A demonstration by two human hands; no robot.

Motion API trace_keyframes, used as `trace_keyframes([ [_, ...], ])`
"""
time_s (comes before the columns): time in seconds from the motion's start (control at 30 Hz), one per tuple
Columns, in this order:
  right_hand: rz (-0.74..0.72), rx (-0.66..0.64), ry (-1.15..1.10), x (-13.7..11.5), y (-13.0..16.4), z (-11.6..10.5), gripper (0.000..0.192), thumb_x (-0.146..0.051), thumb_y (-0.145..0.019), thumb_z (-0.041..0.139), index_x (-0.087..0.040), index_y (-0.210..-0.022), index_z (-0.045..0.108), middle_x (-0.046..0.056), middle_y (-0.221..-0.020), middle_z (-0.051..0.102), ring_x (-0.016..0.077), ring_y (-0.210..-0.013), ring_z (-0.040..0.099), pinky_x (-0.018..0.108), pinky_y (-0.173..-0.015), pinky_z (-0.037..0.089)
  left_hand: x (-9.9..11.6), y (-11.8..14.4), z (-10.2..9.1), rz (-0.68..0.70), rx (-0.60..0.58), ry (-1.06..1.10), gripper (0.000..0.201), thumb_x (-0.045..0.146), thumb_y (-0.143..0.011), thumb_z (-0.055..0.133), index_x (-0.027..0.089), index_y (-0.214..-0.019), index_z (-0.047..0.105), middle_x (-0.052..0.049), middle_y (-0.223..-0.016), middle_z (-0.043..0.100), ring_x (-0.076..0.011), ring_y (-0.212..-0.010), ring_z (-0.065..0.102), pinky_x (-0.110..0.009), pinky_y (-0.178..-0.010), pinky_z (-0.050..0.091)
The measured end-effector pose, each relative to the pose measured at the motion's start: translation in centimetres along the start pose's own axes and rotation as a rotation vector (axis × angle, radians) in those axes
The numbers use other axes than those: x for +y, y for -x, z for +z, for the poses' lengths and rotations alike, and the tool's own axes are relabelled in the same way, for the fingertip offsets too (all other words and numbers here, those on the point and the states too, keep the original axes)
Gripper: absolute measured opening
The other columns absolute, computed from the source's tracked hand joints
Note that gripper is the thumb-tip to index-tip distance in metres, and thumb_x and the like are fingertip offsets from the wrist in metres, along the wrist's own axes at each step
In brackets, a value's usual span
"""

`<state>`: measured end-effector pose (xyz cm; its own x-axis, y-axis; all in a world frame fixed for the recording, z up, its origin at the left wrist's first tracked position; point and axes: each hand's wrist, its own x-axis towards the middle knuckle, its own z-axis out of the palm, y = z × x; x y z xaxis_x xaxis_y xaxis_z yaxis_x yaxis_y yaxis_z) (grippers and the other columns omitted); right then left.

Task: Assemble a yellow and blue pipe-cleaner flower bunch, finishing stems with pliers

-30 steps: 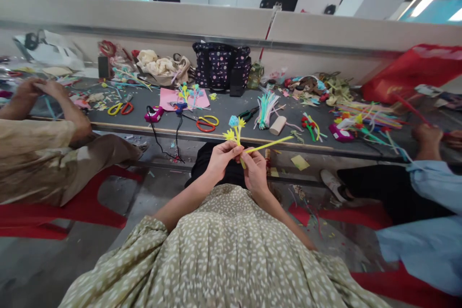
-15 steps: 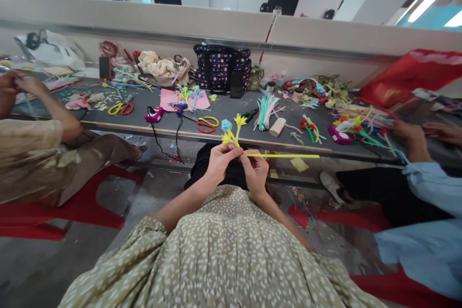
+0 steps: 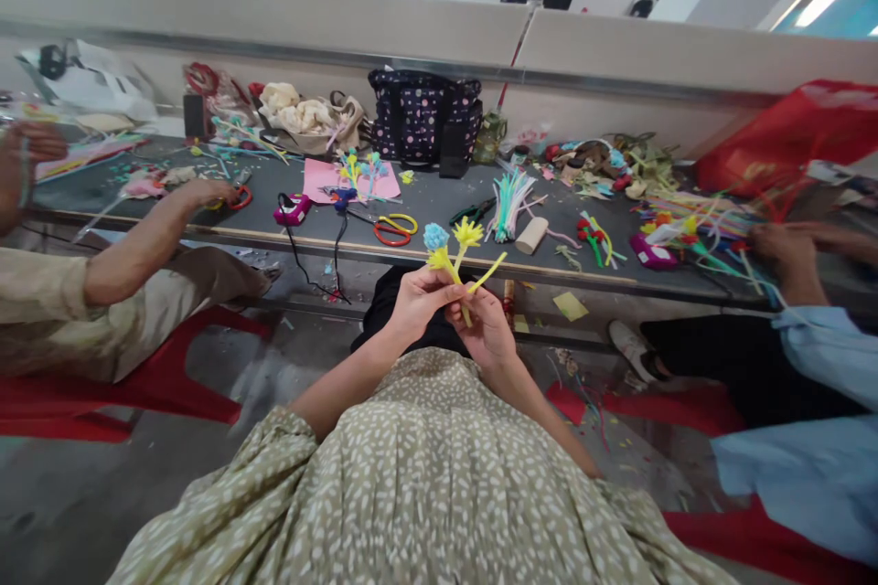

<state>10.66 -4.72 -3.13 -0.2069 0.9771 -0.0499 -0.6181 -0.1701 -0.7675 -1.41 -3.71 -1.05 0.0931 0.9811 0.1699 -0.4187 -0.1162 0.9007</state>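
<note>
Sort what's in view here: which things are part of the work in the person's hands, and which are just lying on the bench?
In hand:
- left hand gripping the flower bunch by its stems
- right hand on the yellow pipe cleaner

Lying about:
- scissors
- pipe cleaner bundle
- pink paper
- spotted bag
- table
</note>
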Motion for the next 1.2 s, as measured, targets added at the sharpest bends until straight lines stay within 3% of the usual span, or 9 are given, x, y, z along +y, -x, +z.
trace_keyframes([
  [0.13,-0.088,0.035,0.025,0.2,0.2,0.5,0.015,-0.029,-0.071,0.077,-0.023,-0.076,0.065,-0.004,-0.066,0.062,0.01,-0.056,0.055,0.022,-0.057,0.049,-0.1,-0.1,0.1,0.003,-0.017,0.007,0.025,0.032,-0.064,0.082,0.013,-0.063,0.065,0.0,-0.06,0.06,-0.0091,-0.048,0.052,-0.024,-0.048,0.044],
  [0.33,-0.555,0.179,0.465,0.2,0.2,0.7,0.009,-0.031,-0.079,0.07,-0.024,-0.075,0.067,0.001,-0.077,0.061,0.016,-0.072,0.056,0.028,-0.07,0.05,-0.5,-0.1,0.4,0.061,0.073,0.053,0.024,0.035,-0.073,0.075,0.014,-0.066,0.065,0.001,-0.062,0.057,-0.0076,-0.056,0.05,-0.021,-0.056,0.042],
  [0.47,-0.692,0.206,0.651,0.4,-0.2,-0.1,0.002,-0.027,-0.08,0.069,-0.026,-0.078,0.069,0.002,-0.08,0.063,0.0191,-0.079,0.058,0.033,-0.079,0.049,-1.1,-0.2,0.3,0.056,0.126,0.075,0.022,0.032,-0.067,0.08,0.015,-0.07,0.066,0.001,-0.069,0.059,-0.0059,-0.056,0.046,-0.019,-0.054,0.038],
  [0.6,-0.761,0.156,0.758,0.4,-0.4,-0.3,0.004,-0.025,-0.079,0.068,-0.028,-0.078,0.071,0.003,-0.08,0.065,0.0212,-0.08,0.059,0.036,-0.082,0.048,-1.5,-0.3,0.3,0.033,0.158,0.065,0.026,0.032,-0.062,0.083,0.015,-0.064,0.063,0.002,-0.062,0.057,-0.0068,-0.055,0.046,-0.02,-0.055,0.038],
  [0.73,-0.694,0.125,0.707,0.0,-0.1,0.4,0.005,-0.025,-0.08,0.067,-0.026,-0.077,0.071,0.002,-0.078,0.065,0.0198,-0.076,0.06,0.034,-0.076,0.049,-1.5,-0.3,0.1,0.041,0.185,0.034,0.026,0.033,-0.064,0.082,0.014,-0.061,0.063,0.002,-0.06,0.057,-0.0067,-0.055,0.047,-0.021,-0.055,0.038],
  [1.1,-0.123,0.025,0.17,-0.4,-0.3,0.2,0.007,-0.024,-0.072,0.074,-0.02,-0.071,0.067,-0.002,-0.064,0.064,0.011,-0.054,0.054,0.023,-0.054,0.045,-1.0,0.0,0.0,-0.078,0.029,0.125,0.027,0.037,-0.067,0.079,0.014,-0.069,0.065,0.0,-0.059,0.061,-0.0101,-0.049,0.055,-0.025,-0.051,0.046],
  [1.2,-0.065,0.022,0.128,-0.2,-0.5,0.1,0.01,-0.025,-0.07,0.075,-0.02,-0.07,0.065,-0.003,-0.062,0.063,0.0106,-0.052,0.054,0.023,-0.053,0.046,-1.2,-0.1,-0.2,-0.095,0.034,0.125,0.028,0.036,-0.066,0.081,0.013,-0.069,0.066,0.0,-0.059,0.06,-0.0085,-0.049,0.053,-0.023,-0.05,0.043],
])
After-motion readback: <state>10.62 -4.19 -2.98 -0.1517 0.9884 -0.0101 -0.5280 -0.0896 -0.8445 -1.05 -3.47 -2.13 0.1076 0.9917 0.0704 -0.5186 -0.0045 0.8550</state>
